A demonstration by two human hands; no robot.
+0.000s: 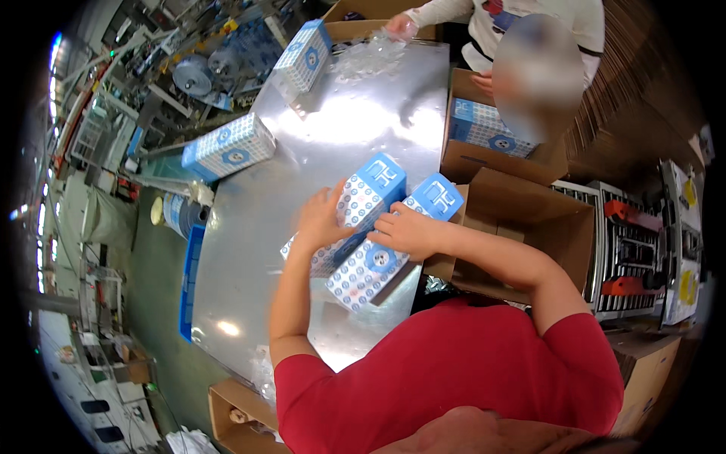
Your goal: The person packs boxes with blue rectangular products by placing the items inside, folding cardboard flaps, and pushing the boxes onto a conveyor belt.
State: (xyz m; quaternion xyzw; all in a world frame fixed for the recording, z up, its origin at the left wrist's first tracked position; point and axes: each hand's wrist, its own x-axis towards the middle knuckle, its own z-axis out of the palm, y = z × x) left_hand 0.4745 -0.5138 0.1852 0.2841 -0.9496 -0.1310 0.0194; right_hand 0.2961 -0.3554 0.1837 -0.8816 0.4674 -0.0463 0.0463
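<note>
Two long cartons, white with a small blue pattern and light-blue ends, lie side by side at a slant over the metal table [249, 295]. My left hand [321, 218] grips the left carton [363, 198], its thumb and fingers spread across that carton's sides. Around the right carton [382, 261], my right hand [408, 233] curls its fingers over the upper face near the blue end. The undersides of both cartons are hidden, and their near ends look slightly blurred.
An open brown box [522, 227] stands right of the table. Beyond it, another brown box [484, 163] holds a similar carton [491, 129]. Two more cartons stand along the table's left edge. Clear plastic pieces [370, 57] lie near a co-worker's hand [401, 26]. A roller conveyor [631, 242] is at right.
</note>
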